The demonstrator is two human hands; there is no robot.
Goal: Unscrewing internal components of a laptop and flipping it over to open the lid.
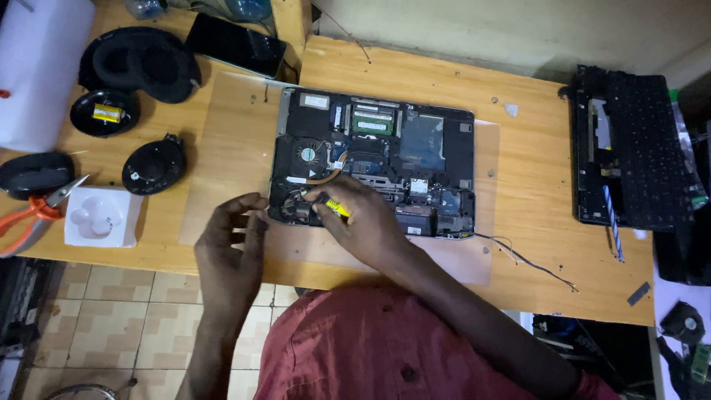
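Pale wooden desk [518, 244] fills most of the view, with a tiled floor [96, 326] below its near edge and a translucent mat [229, 155] laid across its middle. On that mat lies an opened laptop base [374, 167], bottom cover off, showing a round cooling fan [306, 154], a copper heat pipe, green memory sticks [372, 122] and a silvery plate.

The right hand [366, 226] is closed around a small yellow-handled screwdriver [337, 208], its tip down at the front-left corner of the laptop base, just right of a tangle of small parts. The left hand [233, 237] rests at the laptop's left front edge, fingers loosely curled and holding nothing, fingertips touching or nearly touching the case.

Left of the mat sit 2 black round dishes [152, 167], one of them holding a small yellow piece [107, 113], plus a pair of black ear cushions [141, 63], a dark phone [235, 44], a white 4-lobed tray [100, 216] and orange-handled pliers [29, 215]. At the far right lies a black keyboard panel [629, 148] with a blue-striped stick [612, 222] across it. Thin loose wires [526, 259] trail from the laptop's right corner.
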